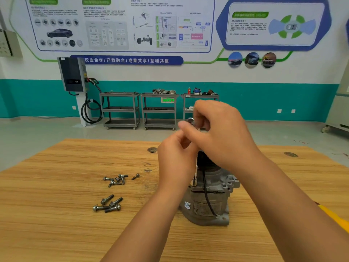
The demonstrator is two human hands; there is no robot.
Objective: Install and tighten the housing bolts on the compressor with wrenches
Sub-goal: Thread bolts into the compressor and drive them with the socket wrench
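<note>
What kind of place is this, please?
Probably an automotive training workshop: car-technology posters on the wall, an EV charger with its cable, and a compressor with loose bolts on a wooden workbench.

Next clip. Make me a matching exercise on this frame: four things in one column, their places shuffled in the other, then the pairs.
1 compressor
2 long bolts
3 short bolts
4 wrench

A held by left hand and right hand
B upright on the table
C lying in the nearer pile
D lying in the farther pile

Pairs: 1-B, 2-C, 3-D, 4-A
</note>
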